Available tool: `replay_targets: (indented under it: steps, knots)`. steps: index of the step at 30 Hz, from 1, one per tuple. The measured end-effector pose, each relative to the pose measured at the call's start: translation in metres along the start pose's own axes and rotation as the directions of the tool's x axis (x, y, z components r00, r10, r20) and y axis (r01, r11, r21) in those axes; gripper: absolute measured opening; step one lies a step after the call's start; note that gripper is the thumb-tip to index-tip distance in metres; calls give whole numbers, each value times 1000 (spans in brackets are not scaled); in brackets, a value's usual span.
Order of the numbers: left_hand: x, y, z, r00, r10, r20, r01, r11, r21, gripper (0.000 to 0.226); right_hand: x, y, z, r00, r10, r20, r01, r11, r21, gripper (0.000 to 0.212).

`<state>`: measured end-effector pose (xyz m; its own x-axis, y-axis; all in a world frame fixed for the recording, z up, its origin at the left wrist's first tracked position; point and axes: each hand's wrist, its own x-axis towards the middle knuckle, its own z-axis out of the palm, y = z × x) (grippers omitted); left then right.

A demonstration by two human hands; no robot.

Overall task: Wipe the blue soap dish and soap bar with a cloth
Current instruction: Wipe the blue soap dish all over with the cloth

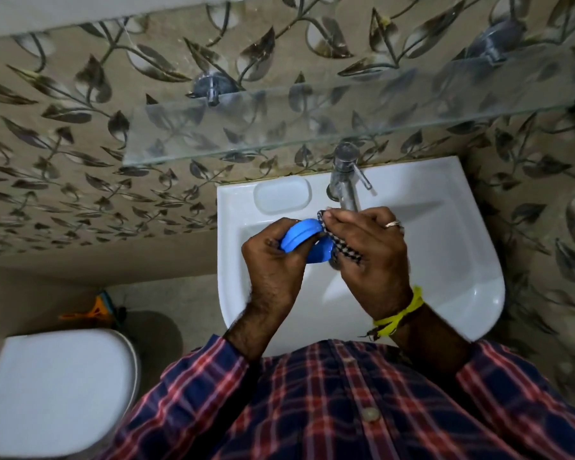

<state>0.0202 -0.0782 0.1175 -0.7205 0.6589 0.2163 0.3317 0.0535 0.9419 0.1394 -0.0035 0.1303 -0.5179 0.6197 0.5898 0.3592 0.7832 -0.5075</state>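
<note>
Over the white sink basin (445, 254), my left hand (273, 263) grips the blue soap dish (304, 235), tilted on its edge. My right hand (369, 254) holds a black-and-white checked cloth (341, 249) pressed against the right side of the dish. Part of the cloth pokes up above my fingers. The soap bar is not visible; it may be hidden inside the dish or behind my hands.
A chrome tap (346, 180) stands just behind my hands. A moulded soap recess (283, 195) lies at the sink's back left. A glass shelf (312, 127) juts from the leaf-patterned wall above. A white toilet lid (57, 386) is at lower left.
</note>
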Motion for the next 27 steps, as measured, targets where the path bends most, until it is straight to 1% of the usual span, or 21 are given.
replay_targets:
  steps: [1,3,5,8,9,11,13,14,16,17,18,19,22,23,25,27]
  knots:
    - [0,1,-1,1000,-5,4,5,1000,1,18,-1,-2,2,1000,15,-5,-15,1000,17,40]
    - [1,0,-2,1000,10,6,-10,1000,0,18,-2,-9,6,999,-46,-8,47,997,66,32]
    - [2,-1,-5,999,43,-3,-43,999,-4,19,0,-5,4,996,-84,5,84,993,86,31]
    - [1,3,-5,1000,26,5,-26,1000,-12,22,0,1,-1,999,34,37,-37,997,73,42]
    - [1,4,-5,1000,6,11,-6,1000,-21,22,0,-2,0,998,51,38,-53,996,73,42]
    - [2,4,-5,1000,2,5,-2,999,-39,21,2,-12,4,1000,-16,24,13,995,100,32]
    - [4,2,-7,999,31,-11,-31,998,-49,21,4,-15,6,995,-97,14,95,991,96,27]
    - [4,2,-8,999,36,-16,-37,998,-46,20,3,-11,4,995,-94,16,93,993,69,28]
    - [2,2,-11,999,28,-22,-28,999,-25,18,0,1,0,1000,-9,25,9,1000,3,35]
    - [1,2,-12,1000,15,-17,-15,1000,-10,17,-3,3,-1,999,33,34,-33,999,-8,36]
    - [0,2,-12,1000,3,-9,-3,1000,1,16,-4,0,0,998,40,41,-40,999,1,35]
    - [-1,1,-12,1000,0,0,0,1000,8,16,-4,-6,3,999,9,45,-10,1000,22,33]
    - [0,-1,-12,1000,22,7,-22,1000,20,23,-1,-21,8,988,-146,45,144,989,41,30]
    - [0,-1,-13,1000,18,5,-19,1000,22,23,0,-19,6,985,-164,50,163,986,36,30]
    - [-2,1,-14,1000,-1,1,1,1000,25,18,0,-10,2,989,-138,58,136,990,32,30]
    - [-3,2,-14,1000,-10,3,10,1000,17,14,-2,-6,1,995,-99,34,97,994,50,29]
